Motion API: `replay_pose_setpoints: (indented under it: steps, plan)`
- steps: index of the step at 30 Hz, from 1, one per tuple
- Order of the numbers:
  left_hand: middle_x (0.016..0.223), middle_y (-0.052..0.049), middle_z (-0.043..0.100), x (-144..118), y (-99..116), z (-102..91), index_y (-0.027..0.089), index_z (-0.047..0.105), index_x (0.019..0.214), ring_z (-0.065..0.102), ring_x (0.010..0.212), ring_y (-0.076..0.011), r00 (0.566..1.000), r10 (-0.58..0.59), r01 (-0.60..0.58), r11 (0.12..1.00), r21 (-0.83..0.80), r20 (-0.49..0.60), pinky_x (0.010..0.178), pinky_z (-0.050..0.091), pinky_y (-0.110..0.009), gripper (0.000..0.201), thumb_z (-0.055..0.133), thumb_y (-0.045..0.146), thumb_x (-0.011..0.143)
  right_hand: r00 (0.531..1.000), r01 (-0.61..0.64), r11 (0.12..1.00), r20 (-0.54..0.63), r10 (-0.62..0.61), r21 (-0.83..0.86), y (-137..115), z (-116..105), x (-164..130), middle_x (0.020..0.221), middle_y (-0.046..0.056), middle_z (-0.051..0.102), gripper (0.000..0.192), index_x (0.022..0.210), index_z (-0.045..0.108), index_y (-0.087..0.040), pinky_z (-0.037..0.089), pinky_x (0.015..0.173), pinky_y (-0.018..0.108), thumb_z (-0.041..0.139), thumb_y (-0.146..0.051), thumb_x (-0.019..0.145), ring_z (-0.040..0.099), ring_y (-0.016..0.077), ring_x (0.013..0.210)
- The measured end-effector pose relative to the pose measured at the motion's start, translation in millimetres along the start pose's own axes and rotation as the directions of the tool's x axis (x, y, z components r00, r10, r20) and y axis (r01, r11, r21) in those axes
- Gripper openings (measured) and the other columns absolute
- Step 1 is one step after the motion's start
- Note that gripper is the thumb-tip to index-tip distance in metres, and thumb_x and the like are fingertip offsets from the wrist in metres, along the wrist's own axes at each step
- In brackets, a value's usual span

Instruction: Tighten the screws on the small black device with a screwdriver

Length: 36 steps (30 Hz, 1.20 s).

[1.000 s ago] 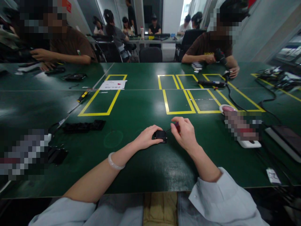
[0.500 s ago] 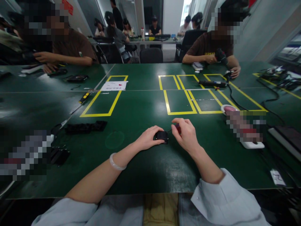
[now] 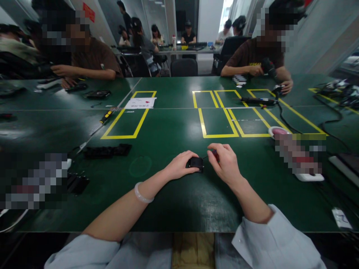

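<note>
My left hand [image 3: 183, 165] is closed around a small black box-shaped part [image 3: 196, 163], keeping it against the green table [image 3: 168, 201]. Thumb and fingers grip it from the left and cover that end. My right hand [image 3: 224, 160] pinches a screwdriver [image 3: 215, 153] by its dark reddish handle, which the fingers mostly hide. Its thin shaft runs left to the right side of the black part; whether the tip sits in a screw is too small to tell.
Black parts [image 3: 108, 150] lie to the left, with more black pieces [image 3: 77, 183] nearer me. A yellow-and-black screwdriver [image 3: 106, 117] lies beyond. Yellow tape outlines [image 3: 221, 135] mark the table. A black electric screwdriver [image 3: 258, 101] and white power strip [image 3: 310, 177] are right. Two co-workers sit opposite.
The camera view has shifted slightly, so the whole scene sits a little further right. Both hands keep the same hold on the black part and the screwdriver.
</note>
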<state>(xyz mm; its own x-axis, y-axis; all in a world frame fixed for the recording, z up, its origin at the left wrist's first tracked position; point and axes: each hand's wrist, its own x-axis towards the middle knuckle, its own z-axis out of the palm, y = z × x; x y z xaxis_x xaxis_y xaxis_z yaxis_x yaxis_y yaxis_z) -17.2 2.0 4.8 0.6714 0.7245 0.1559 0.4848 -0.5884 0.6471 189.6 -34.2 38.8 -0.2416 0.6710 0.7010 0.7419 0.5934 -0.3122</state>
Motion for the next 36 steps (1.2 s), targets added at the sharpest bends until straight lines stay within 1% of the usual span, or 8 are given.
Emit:
replay_pose_setpoints:
  steps: [10,16,20,31,36]
  plan:
    - [0.108,-0.006,0.061,-0.3,-1.5,0.8,0.022,0.058,0.112,0.058,0.101,-0.0237,1.0,-0.008,0.008,1.0,0.014,0.001,0.09,0.045,-0.036,0.037,0.066,0.043,0.083,1.0,-0.027,0.999,0.0,0.027,0.028,1.8,0.9,-0.9,0.089,0.003,0.069,0.012,0.102,0.056,-0.022,0.044,0.074,0.033,0.048,-0.024,0.093,0.06,0.0161,0.075]
    - [0.108,-0.006,0.061,-0.5,-1.9,1.1,0.022,0.058,0.112,0.058,0.101,-0.0233,1.0,-0.001,0.0,1.0,0.013,0.004,0.09,0.045,-0.035,0.036,0.066,0.042,0.084,1.0,-0.02,1.0,-0.019,0.021,0.021,-0.4,-0.3,0.1,0.087,0.002,0.068,0.01,0.101,0.055,-0.021,0.045,0.074,0.032,0.049,-0.022,0.093,0.058,0.015,0.072]
    - [0.109,-0.006,0.061,-0.2,-1.5,1.6,0.022,0.058,0.113,0.057,0.103,-0.0237,1.0,0.001,-0.001,1.0,0.019,0.0,0.091,0.045,-0.036,0.036,0.066,0.042,0.084,1.0,-0.025,0.999,-0.009,0.025,0.022,-0.3,-0.2,-0.9,0.087,0.002,0.068,0.011,0.101,0.055,-0.022,0.045,0.072,0.032,0.049,-0.023,0.093,0.06,0.0158,0.074]
    - [0.11,-0.006,0.061,-0.3,-1.5,2.2,0.022,0.057,0.113,0.057,0.104,-0.0236,1.0,0.006,-0.006,0.999,0.033,0.0,0.09,0.045,-0.035,0.036,0.066,0.041,0.084,1.0,-0.022,0.999,-0.006,0.022,0.035,-0.1,-0.1,-0.8,0.087,0.003,0.068,0.011,0.101,0.056,-0.022,0.045,0.072,0.033,0.048,-0.024,0.093,0.06,0.0158,0.074]
    - [0.11,-0.006,0.061,-0.8,-0.2,0.6,0.022,0.057,0.113,0.057,0.104,-0.0234,1.0,-0.001,0.001,1.0,0.025,0.0,0.091,0.045,-0.035,0.036,0.066,0.041,0.084,0.999,-0.043,0.998,-0.009,0.043,0.041,2.1,0.6,-1.6,0.086,0.002,0.068,0.01,0.098,0.056,-0.023,0.046,0.072,0.033,0.048,-0.026,0.094,0.059,0.016,0.072]
